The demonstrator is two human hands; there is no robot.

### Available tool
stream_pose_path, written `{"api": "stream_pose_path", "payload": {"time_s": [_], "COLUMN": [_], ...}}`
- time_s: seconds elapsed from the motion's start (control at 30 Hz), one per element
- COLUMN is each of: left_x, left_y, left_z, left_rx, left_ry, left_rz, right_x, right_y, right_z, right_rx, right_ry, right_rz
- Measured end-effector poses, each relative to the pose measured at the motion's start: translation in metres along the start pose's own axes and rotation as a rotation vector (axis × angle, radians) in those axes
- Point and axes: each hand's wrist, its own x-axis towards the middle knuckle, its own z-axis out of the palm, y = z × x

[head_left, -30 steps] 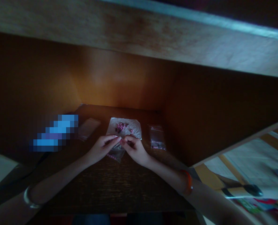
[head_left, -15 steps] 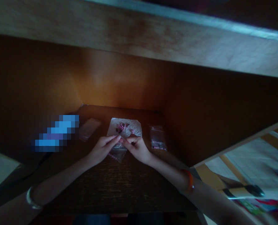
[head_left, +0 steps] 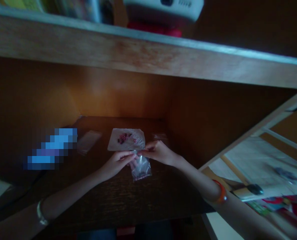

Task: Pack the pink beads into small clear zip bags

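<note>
My left hand (head_left: 119, 161) pinches one side of the top of a small clear plastic bag (head_left: 142, 168). My right hand (head_left: 162, 153) grips the other side of the same edge, its fingers closed. The bag hangs toward me below the fingertips; its contents are hard to make out. Just beyond the hands lies a white paper sheet (head_left: 113, 143), with a small pile of pink and dark beads (head_left: 124, 137) on it. Another clear bag (head_left: 159, 136) lies to the right, mostly hidden behind my right hand.
Several flat clear bags (head_left: 89, 140) lie at the left of the dark wooden desk (head_left: 105, 200). Farther left is a blurred-out blue object (head_left: 55, 146). Wooden panels enclose the desk at the back and sides, and a shelf edge (head_left: 143, 56) crosses above.
My right hand has shifted to the right, and the bag between my hands now shows more fully below them. The view has tilted up, bringing things on the upper shelf into sight.
</note>
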Motion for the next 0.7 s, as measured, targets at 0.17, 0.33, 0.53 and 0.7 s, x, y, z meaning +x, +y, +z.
{"api": "stream_pose_path", "payload": {"time_s": [0.17, 0.33, 0.53, 0.7], "left_x": [0.028, 0.066, 0.093, 0.097], "left_y": [0.001, -0.001, -0.008, -0.011], "left_z": [0.023, 0.044, 0.066, 0.074], "left_rx": [-0.077, -0.042, 0.057, 0.163], "left_ry": [0.064, 0.17, 0.223, 0.228], "left_rz": [0.063, 0.178, 0.216, 0.21], "right_x": [-0.017, -0.026, -0.028, -0.023], "right_y": [0.001, 0.005, 0.032, 0.052], "right_z": [-0.021, -0.035, -0.044, -0.043], "right_rx": [-0.216, -0.34, -0.365, -0.347], "right_ry": [0.126, 0.316, 0.525, 0.573], "right_rz": [0.1, 0.235, 0.321, 0.413]}}
